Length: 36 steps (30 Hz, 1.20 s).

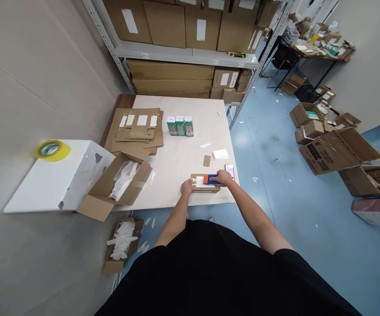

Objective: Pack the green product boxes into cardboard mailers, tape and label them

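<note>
i see the left hand [186,187] set against the left end of a small flat brown cardboard box [199,189]. it's too small in the head view to tell whether the fingers clamp the box or just press on it. the right hand [224,177] is clenched around a blue and red plastic hand tool [211,179], which lies flat on top of the box, over a white label [200,181] on the lid.

the box sits at the near edge of the white tabletop [183,149], towards its right corner, directly ahead of the body. a phone with a lit screen [229,169] lies just beside the right hand, on the far side. a small white stack of cards [220,154] and a small brown cardboard scrap [207,160] lie a bit further back.

three green and red retail cartons [179,126] stand upright in a row mid-table. next to them on the left is a pile of flattened brown cardboard blanks [137,131] with white labels. an open brown carton with white packing inside [120,184] hangs off the near left corner. left of that, a yellow tape roll [52,149] sits on a white foam slab [61,175]. an open box of white filler [122,239] is on the blue floor under the table edge.
</note>
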{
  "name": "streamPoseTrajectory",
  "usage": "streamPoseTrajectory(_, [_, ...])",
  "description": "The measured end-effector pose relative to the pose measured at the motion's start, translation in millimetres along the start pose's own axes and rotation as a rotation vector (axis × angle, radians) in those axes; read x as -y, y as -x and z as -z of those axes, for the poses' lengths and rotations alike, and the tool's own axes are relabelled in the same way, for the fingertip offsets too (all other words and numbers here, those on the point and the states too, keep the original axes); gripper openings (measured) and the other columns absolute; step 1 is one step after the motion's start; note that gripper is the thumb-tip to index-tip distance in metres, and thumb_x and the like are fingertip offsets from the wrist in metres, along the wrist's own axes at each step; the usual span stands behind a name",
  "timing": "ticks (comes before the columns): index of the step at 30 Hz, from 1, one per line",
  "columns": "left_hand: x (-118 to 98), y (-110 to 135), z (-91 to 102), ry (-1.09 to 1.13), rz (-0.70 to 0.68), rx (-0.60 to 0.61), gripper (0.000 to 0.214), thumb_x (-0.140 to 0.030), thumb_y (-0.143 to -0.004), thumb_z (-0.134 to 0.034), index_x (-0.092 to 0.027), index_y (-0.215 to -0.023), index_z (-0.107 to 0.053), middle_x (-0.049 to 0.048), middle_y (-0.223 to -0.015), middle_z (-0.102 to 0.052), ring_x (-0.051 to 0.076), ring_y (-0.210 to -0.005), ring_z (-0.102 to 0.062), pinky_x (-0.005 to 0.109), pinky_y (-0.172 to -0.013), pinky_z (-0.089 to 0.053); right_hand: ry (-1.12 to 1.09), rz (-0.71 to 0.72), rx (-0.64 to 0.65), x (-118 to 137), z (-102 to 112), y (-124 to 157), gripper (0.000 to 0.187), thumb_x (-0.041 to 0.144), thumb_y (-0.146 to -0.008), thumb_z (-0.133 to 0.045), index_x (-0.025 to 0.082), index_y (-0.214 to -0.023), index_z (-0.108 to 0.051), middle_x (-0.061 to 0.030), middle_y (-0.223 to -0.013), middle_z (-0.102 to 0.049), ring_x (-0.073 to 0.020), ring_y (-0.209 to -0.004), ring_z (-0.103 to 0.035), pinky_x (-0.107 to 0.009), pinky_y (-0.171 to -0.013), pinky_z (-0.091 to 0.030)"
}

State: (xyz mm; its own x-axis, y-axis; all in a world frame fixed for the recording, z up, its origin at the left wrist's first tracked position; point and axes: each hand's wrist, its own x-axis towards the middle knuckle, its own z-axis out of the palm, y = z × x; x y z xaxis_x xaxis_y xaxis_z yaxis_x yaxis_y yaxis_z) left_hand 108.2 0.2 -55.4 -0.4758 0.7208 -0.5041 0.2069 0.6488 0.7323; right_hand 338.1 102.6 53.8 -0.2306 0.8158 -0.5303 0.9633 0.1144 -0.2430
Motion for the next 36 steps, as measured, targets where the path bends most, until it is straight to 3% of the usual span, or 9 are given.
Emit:
streamPoseTrajectory(3, [-1.1,0.7,-3.2,-0.013,-0.006,-0.006,0.025,-0.039,-0.094,-0.068,-0.026,-0.073,-0.070,0.0129,-0.096,-0.077,0.035,-0.122,-0.065,0.038,-0.101,-0.046,0.033,-0.017,-0.022,-41.2,13.2,0.4,0.059,0.074,-0.070,-0.085,0.018,-0.086,-0.076,-0.0170,-0.098,-0.077,-0.0323,-0.094,-0.072,-0.031,-0.067,-0.046])
streamPoseTrajectory(8, [0.8,0.5,-6.1,-0.109,-0.034,0.001,0.026,-0.043,-0.098,-0.062,-0.026,-0.083,-0.074,0.0145,-0.103,-0.078,0.036,-0.124,-0.064,0.038,-0.103,-0.045,0.079,-0.189,-0.016,-125.0,31.5,16.7,0.053,0.070,-0.072,-0.084,0.019,-0.085,-0.076,-0.0144,-0.088,-0.075,-0.0312,-0.086,-0.072,-0.031,-0.062,-0.042])
streamPoseTrajectory(12, [4.1,-4.5,-0.1,-0.105,-0.053,0.016,0.025,-0.042,-0.097,-0.063,-0.025,-0.085,-0.075,0.0151,-0.106,-0.078,0.035,-0.123,-0.065,0.038,-0.102,-0.046,0.048,-0.219,-0.040,-138.0,27.7,25.9,0.050,0.067,-0.072,-0.084,0.019,-0.082,-0.075,-0.0138,-0.083,-0.074,-0.0298,-0.080,-0.071,-0.032,-0.060,-0.040])
streamPoseTrajectory(17, [15.5,-22.7,30.6,-0.009,-0.012,0.048,0.027,-0.044,-0.095,-0.063,-0.024,-0.085,-0.078,0.0138,-0.109,-0.080,0.034,-0.116,-0.070,0.035,-0.097,-0.049,-0.033,-0.175,-0.029,-94.2,13.1,27.5,0.052,0.070,-0.075,-0.079,0.019,-0.079,-0.074,-0.0107,-0.082,-0.074,-0.0265,-0.080,-0.070,-0.029,-0.059,-0.039])
streamPoseTrajectory(21, [23.9,-40.6,66.5,0.066,0.089,0.021,0.026,-0.041,-0.092,-0.066,-0.021,-0.079,-0.077,0.0150,-0.101,-0.081,0.032,-0.107,-0.073,0.036,-0.093,-0.051,-0.093,-0.075,-0.077,-39.7,7.0,28.0,0.057,0.078,-0.077,-0.075,0.021,-0.080,-0.074,-0.0093,-0.085,-0.076,-0.0252,-0.084,-0.071,-0.028,-0.060,-0.039])
streamPoseTrajectory(25, [17.3,-52.5,96.7,0.103,0.074,-0.047,0.013,-0.033,-0.084,-0.076,-0.020,-0.082,-0.077,0.0159,-0.106,-0.080,0.033,-0.116,-0.070,0.035,-0.098,-0.049,-0.070,-0.058,-0.117,16.7,10.4,22.9,0.061,0.080,-0.076,-0.075,0.021,-0.086,-0.075,-0.0136,-0.092,-0.077,-0.0289,-0.090,-0.072,-0.030,-0.064,-0.041])
streamPoseTrajectory(28, [3.8,-50.9,102.8,0.160,-0.009,-0.051,0.016,-0.036,-0.087,-0.076,-0.022,-0.093,-0.079,0.0111,-0.115,-0.080,0.029,-0.122,-0.068,0.030,-0.099,-0.048,-0.054,-0.033,-0.105,56.2,12.0,14.9,0.062,0.081,-0.076,-0.075,0.019,-0.088,-0.076,-0.0167,-0.095,-0.077,-0.0312,-0.092,-0.072,-0.031,-0.066,-0.043])
streamPoseTrajectory(31, [-8.4,-42.5,97.6,0.229,-0.114,0.094,0.034,-0.051,-0.087,-0.078,-0.020,-0.100,-0.079,0.0135,-0.114,-0.080,0.033,-0.119,-0.068,0.032,-0.095,-0.049,-0.057,-0.003,-0.098,95.5,7.2,6.6,0.064,0.081,-0.076,-0.074,0.019,-0.091,-0.076,-0.0173,-0.098,-0.078,-0.0322,-0.096,-0.073,-0.032,-0.069,-0.047])
streamPoseTrajectory(36, [-12.0,-33.7,99.8,0.153,-0.094,-0.005,0.043,-0.055,-0.089,-0.076,-0.020,-0.114,-0.074,0.0165,-0.121,-0.077,0.033,-0.121,-0.067,0.032,-0.097,-0.046,-0.079,-0.017,-0.076,148.8,-3.5,1.1,0.065,0.076,-0.078,-0.077,0.018,-0.106,-0.076,-0.0196,-0.108,-0.077,-0.0348,-0.107,-0.073,-0.034,-0.078,-0.052])
